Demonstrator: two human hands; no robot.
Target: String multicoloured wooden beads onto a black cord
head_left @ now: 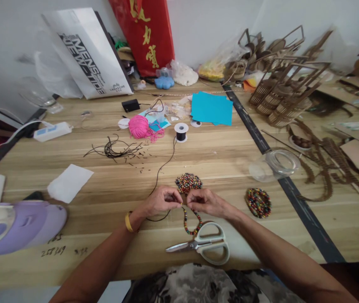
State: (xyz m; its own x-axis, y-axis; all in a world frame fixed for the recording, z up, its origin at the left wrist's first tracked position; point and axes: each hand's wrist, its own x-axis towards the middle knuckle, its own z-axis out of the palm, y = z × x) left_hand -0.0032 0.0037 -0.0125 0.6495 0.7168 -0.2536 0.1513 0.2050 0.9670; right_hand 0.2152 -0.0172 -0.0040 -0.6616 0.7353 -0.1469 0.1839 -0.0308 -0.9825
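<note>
Both my hands meet just in front of a pile of small multicoloured beads [188, 183]. My left hand [163, 200] is closed in a pinch on black cord [159, 168], with a tiny yellow bead at its fingertips. My right hand [207, 202] is also pinched, at the upper end of a bead string [192, 231]; its exact hold is partly hidden by the fingers. The string curves in a loop on the table below the hands. From a white spool [181, 128], the cord runs down behind my left wrist. White-handled scissors [211, 243] lie close to my body.
A coil of finished bead strings [258, 203] lies to the right. Cut black cords [113, 148], pink yarn [139, 127] and blue sheets [212, 108] lie farther back. A clear tape roll [282, 163] and wooden baskets [280, 97] stand right; a purple device [28, 225] sits left.
</note>
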